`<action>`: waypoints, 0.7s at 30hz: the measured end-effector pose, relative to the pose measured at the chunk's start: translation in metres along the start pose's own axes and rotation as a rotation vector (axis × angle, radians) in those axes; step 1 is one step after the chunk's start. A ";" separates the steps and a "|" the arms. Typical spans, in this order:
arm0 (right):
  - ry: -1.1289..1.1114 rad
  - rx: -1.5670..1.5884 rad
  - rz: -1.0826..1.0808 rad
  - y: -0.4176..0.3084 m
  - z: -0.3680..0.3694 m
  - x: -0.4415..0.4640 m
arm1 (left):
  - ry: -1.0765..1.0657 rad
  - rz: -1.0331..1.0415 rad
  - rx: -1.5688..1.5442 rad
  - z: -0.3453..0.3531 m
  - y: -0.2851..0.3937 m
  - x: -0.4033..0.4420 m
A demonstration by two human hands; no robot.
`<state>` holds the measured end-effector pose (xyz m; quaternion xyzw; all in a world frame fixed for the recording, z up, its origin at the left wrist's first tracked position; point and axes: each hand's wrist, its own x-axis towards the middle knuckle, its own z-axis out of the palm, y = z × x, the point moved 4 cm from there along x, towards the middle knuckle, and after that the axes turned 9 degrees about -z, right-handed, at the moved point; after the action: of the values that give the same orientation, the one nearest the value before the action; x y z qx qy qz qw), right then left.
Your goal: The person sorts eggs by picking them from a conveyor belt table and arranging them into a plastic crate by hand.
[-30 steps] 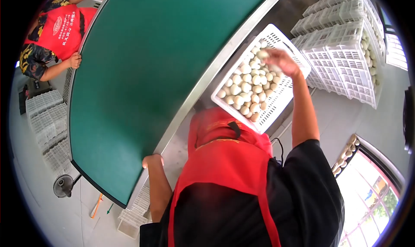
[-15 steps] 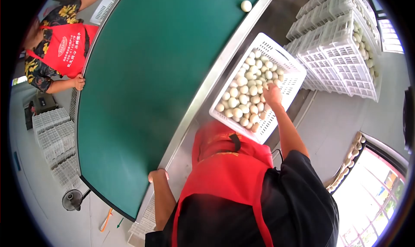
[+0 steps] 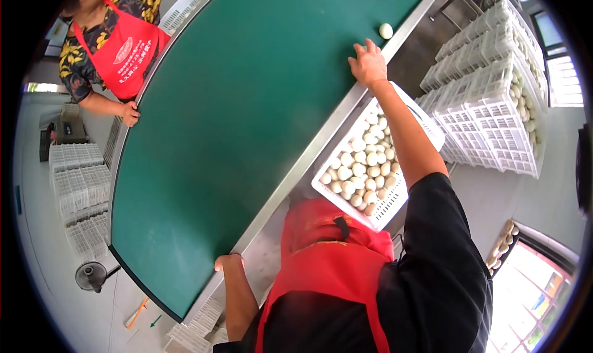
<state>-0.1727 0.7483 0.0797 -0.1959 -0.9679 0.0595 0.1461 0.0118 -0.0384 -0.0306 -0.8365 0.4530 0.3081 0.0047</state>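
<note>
The loose, pale, oval egg [image 3: 386,31] nearest the right hand [image 3: 369,63] is placed just beyond its fingers, to the far right, on the smooth green surface [image 3: 247,106] beside the silver metal rail [image 3: 295,185]. A gap is seen between egg and fingertips. The right hand is clearly nearer; the left hand [image 3: 230,263] is placed well apart, at the rail's near-left stretch.

The right fingers are spread, palm down, and pointed far and slightly left; nothing is seen pinched, though the underside of the palm is hidden. By the left hand the rail is touched, but whether its fingers are closed cannot be told.

The egg's long axis is directed roughly near to far, tilted slightly; which end is blunter cannot be made out. Under the right forearm, the white slotted plastic crate [image 3: 398,201] of pale eggs [image 3: 359,169] is stretched from near left to far right.
</note>
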 end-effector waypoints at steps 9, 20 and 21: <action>0.235 0.138 -0.003 -0.003 0.012 0.009 | 0.019 -0.054 -0.070 0.004 -0.002 0.001; -0.197 -0.108 0.105 0.059 -0.001 0.052 | 0.090 -0.015 -0.073 0.002 0.001 -0.006; -0.283 -0.110 0.139 0.065 0.009 0.059 | 0.097 -0.008 -0.067 0.002 0.002 -0.007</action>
<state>-0.2039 0.8304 0.0753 -0.2597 -0.9647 0.0434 -0.0069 0.0064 -0.0333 -0.0281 -0.8520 0.4389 0.2822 -0.0441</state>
